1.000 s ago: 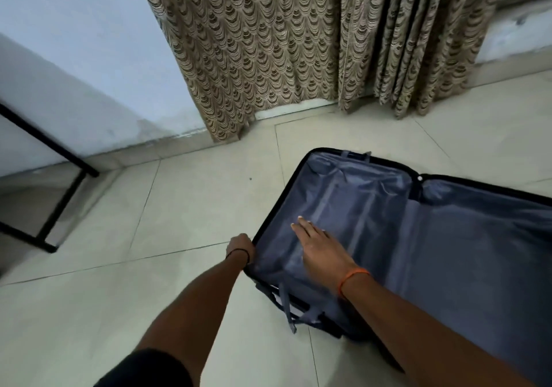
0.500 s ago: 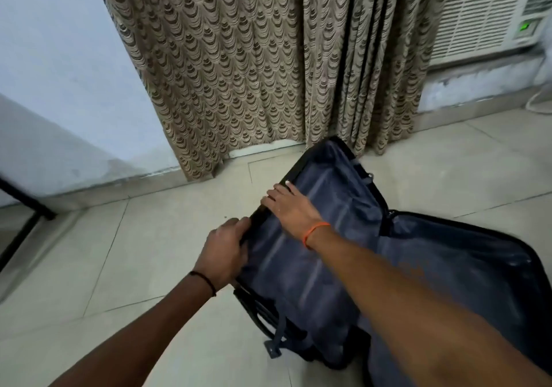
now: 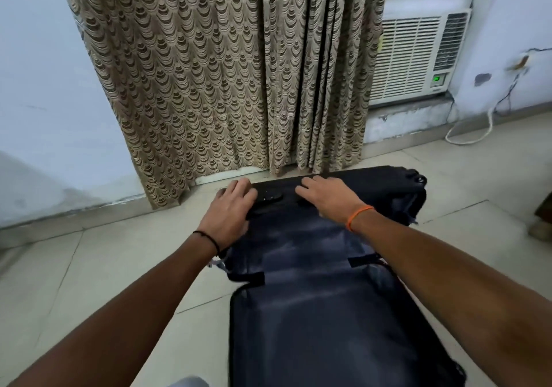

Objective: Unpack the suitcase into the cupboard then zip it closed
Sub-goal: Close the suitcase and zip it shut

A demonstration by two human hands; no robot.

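A dark suitcase (image 3: 313, 336) lies open on the tiled floor, its blue-grey lining bare and nothing packed in the parts I can see. Its far half, the lid (image 3: 373, 188), stands raised on edge, with the outer side wall and a small lock (image 3: 268, 198) facing up. My left hand (image 3: 231, 210) grips the lid's left end, fingers over the wall and thumb on the lining side. Laid over the same wall further right, my right hand (image 3: 327, 197) has its fingers spread. No cupboard is in view.
A patterned curtain (image 3: 209, 88) hangs just behind the suitcase. A window air conditioner (image 3: 412, 58) sits in the wall at the right, with a white cable (image 3: 478, 136) looped on the floor below. Pale floor tiles (image 3: 104, 267) spread to the left.
The lid has swung up from lying flat to standing on edge. Both hands moved with it to its upper wall, and my view has turned to face the curtain.
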